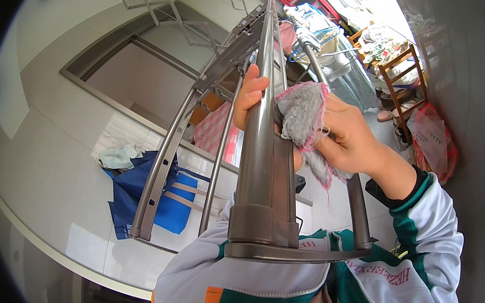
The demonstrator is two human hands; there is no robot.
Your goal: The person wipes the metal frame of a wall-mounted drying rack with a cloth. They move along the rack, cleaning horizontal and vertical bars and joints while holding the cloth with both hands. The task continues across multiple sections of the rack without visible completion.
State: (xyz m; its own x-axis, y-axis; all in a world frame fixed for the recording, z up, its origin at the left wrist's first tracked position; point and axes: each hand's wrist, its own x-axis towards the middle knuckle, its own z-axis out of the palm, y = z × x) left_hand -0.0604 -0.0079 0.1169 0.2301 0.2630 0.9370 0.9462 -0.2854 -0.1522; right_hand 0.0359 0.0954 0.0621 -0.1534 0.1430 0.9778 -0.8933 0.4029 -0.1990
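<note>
A long brown metal rail [258, 162] of a lift-type clothes drying rack runs through the middle of the view, with a plastic end cap [252, 224] at its near end. The fingers of my left hand [250, 95] curl around the rail's left side; most of that hand is hidden behind the metal. My right hand [351, 139] grips a shaggy grey cloth [303, 113] with pink edging. The cloth lies against the right side of the rail, and a loose end hangs below my fingers. A curved end bracket [298, 255] joins the rail to a thinner bar [358, 214] on the right.
Scissor arms [151, 4] and a second rail [156, 177] stand left. Blue bags [144, 189] rest on the pale tiles beyond. Hangers [322, 39] crowd the rack's far end. A wooden rack [401, 80] with shoes and a red bag [438, 147] line the right side.
</note>
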